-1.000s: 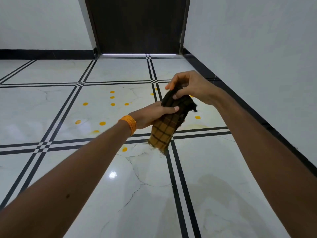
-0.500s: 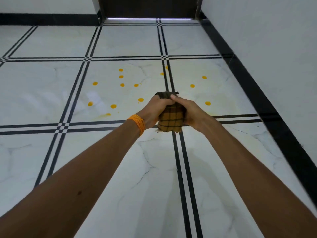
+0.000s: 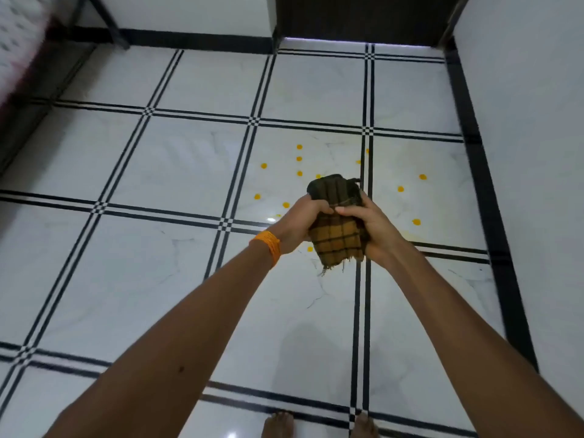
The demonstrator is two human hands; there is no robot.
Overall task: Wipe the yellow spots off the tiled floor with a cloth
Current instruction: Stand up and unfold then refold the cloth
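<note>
A folded yellow-and-brown checked cloth (image 3: 337, 238) is held in the air in front of me, above the floor. My left hand (image 3: 300, 222), with an orange band at the wrist, grips its left side. My right hand (image 3: 371, 230) grips its right side. Several yellow spots (image 3: 299, 159) dot the white marble tiled floor (image 3: 177, 172) beyond and around the cloth, some right of the black tile line (image 3: 400, 189). The cloth and hands hide part of the spotted area.
A white wall with a black skirting (image 3: 486, 197) runs along the right. A dark door (image 3: 363, 17) stands at the far end. A bed or furniture edge (image 3: 19, 58) shows at the far left. My bare feet (image 3: 278, 426) are at the bottom edge.
The view has tilted down and pulled back, so more floor and my feet show. Both hands stay closed on the bunched cloth, which now sticks up higher above the fingers.
</note>
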